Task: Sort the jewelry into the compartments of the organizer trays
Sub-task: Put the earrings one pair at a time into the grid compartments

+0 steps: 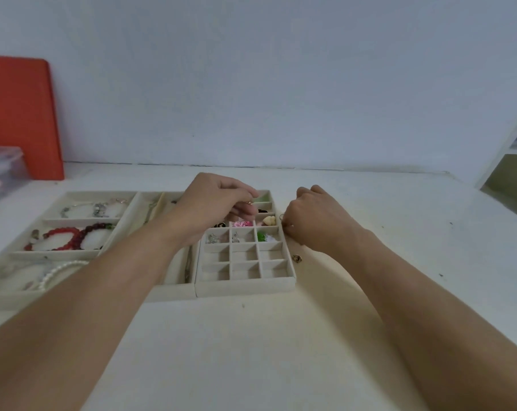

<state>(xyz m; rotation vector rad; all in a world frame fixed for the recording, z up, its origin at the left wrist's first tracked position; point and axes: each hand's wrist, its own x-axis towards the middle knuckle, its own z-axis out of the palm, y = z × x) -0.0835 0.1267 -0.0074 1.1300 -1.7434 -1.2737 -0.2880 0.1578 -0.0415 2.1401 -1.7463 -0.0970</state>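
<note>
Seen from a head-worn camera looking down: two bare forearms are stretched over a white table. Three beige organizer trays are set side by side on it. A small grid tray of many square compartments is on the right, a narrow tray is beside it, and a wide tray is on the left.

The left hand is held above the far rows of the grid tray, fingers curled, with a small gold piece pinched at the fingertips. The right hand is lowered just beside the grid tray's right edge, fingers curled over a small ring; whether the ring is actually gripped cannot be told. Another small ring is lying on the table near the tray's right wall.

In the grid tray, a pink item, a cream shell-like piece, a green item and silver earrings are placed in separate compartments. A red bead bracelet and a pearl strand are laid in the wide tray.

An orange board is leaned against the wall at far left
</note>
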